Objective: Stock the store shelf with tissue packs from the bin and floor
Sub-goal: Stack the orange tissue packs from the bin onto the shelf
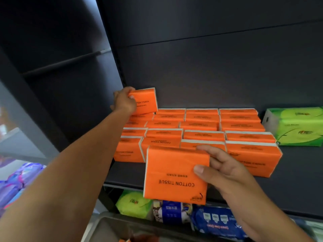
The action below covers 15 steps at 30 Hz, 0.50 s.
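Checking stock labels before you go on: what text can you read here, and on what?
"COTTON TISSUE", upside down: near orange pack in right hand.
"TON TISSUE", start covered: far orange pack in left hand.
"COTTON TISSUE": shelved orange pack.
Green pack, blue pack: print too blurred.

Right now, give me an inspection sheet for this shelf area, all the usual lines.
Surface: dark shelf, partly stocked.
Job's things: orange tissue packs stacked in rows; back pack and front pack in hand.
Clutter: green tissue pack right of the orange rows.
Grippers: left hand grips the back pack over the rear-left stack; right hand holds the front pack before the shelf edge.
Cables: nothing seen.
Surroundings: green package and blue package on a lower level; grey bin below.
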Tool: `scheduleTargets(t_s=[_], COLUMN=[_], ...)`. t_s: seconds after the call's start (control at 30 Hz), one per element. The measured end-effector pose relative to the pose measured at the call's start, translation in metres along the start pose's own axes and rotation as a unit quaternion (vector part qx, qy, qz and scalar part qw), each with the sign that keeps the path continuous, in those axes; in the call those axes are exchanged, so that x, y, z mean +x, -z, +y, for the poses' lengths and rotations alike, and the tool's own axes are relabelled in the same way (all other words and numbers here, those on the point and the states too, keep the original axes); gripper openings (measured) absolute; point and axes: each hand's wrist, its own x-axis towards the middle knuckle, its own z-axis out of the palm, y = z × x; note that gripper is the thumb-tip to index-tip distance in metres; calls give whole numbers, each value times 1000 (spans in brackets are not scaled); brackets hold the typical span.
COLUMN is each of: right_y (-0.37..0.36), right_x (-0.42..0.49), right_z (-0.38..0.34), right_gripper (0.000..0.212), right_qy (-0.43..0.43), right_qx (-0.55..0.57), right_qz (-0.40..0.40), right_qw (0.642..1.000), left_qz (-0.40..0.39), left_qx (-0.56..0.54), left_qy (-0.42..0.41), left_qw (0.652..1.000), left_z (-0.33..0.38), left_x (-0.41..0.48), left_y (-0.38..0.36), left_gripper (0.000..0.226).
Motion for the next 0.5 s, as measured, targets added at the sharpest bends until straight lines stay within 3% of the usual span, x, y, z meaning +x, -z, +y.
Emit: scheduleTargets(t_s=[0.2,0.4,0.5], right_y=[-11,-14,-17], right_x=[3,-4,-6], right_z=[8,4,-2], right_gripper=[50,49,44], right_qy=[-9,4,20], right_qx=[13,1,-5], right_qz=[-15,-2,8], right_qw=[1000,1000,1000], left_qz=[28,42,35], left_qx=[64,19,4], left_qy=[13,57,35], left_qw=[997,997,999], left_z=[-7,-10,-10], left_x=[-2,-19,-43], left_y=[-5,16,34], left_gripper=[55,54,48])
